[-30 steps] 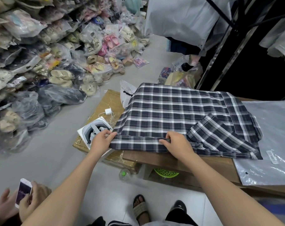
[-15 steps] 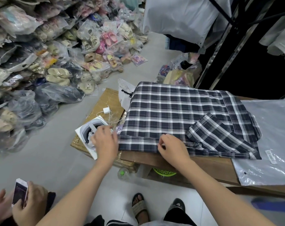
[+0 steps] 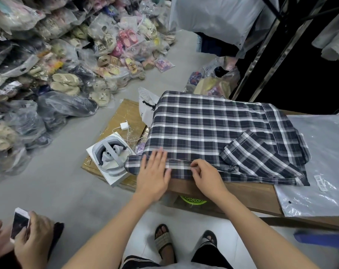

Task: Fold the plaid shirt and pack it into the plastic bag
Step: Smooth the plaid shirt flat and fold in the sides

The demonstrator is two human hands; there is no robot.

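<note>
Folding step — shirt [image 3: 213, 133] flat on worktop [image 3: 248, 193], bag [image 3: 323, 162] just right. Left hand [image 3: 153, 171] open, pressing hem; right hand [image 3: 206, 173] fingers pinching it. Next — fold over, then bag.

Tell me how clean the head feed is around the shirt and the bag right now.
Head view: plaid shirt sharp and evenly lit, both hands on its near hem, left hand flat, right hand pinching; plastic bag shows soft glare patches; wide-angle bending at the edges; blue object at lower right smeared.
</note>
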